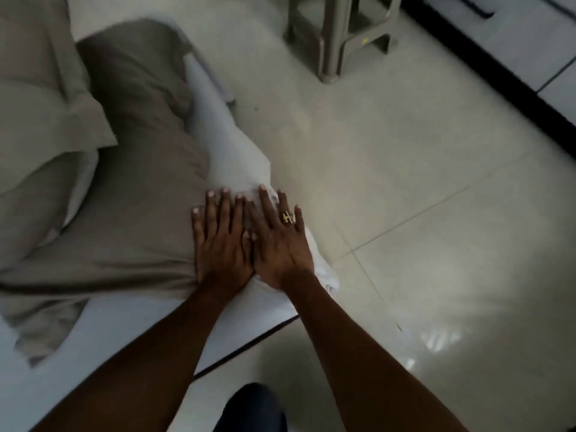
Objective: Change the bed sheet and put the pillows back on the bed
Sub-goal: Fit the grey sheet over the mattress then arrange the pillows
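Note:
A pillow in a taupe case lies on the bed, with its white inner end sticking out toward the bed's edge. My left hand presses flat on the case's open end, fingers straight. My right hand, wearing a gold ring, presses flat beside it on the white end, touching the left hand. A second taupe pillow lies at the upper left, partly overlapping the first. The white bed sheet shows under my left forearm.
The bed's edge runs diagonally across the lower middle. Pale tiled floor spreads to the right. A grey plastic stool stands at the top. A dark skirting line runs along the upper right. My dark trouser leg shows at the bottom.

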The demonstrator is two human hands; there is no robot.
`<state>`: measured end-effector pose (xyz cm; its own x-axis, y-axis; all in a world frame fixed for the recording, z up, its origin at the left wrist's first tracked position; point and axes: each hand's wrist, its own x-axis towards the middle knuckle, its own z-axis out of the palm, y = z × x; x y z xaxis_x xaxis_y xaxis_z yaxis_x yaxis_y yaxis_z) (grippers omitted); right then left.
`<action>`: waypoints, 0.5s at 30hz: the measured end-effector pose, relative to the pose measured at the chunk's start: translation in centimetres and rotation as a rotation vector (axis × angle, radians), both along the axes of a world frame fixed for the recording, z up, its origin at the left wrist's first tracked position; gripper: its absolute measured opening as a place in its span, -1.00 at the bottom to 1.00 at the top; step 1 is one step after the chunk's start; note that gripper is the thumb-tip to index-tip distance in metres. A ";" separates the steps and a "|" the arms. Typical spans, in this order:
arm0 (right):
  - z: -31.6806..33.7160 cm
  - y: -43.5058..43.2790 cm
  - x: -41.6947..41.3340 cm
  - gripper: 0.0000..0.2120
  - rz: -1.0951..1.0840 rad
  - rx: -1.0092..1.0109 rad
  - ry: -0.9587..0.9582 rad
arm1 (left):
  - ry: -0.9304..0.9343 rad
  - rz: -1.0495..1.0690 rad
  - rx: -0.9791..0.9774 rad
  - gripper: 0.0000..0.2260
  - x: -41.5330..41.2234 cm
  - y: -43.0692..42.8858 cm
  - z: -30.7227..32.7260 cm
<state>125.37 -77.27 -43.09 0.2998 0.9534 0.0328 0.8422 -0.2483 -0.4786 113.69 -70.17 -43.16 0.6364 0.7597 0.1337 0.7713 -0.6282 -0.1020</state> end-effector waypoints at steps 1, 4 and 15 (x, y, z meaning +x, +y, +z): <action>0.1 0.1 0.2 -0.42 -0.002 -0.020 0.007 | 0.023 0.004 -0.018 -0.40 0.3 0.0 0.2; 0.4 1.0 0.5 -0.40 0.020 -0.112 0.057 | 0.067 0.051 -0.108 -0.37 0.9 0.6 0.7; 3.5 2.4 2.8 -0.36 0.299 -0.417 0.132 | 0.087 0.075 -0.315 -0.30 0.4 1.5 2.3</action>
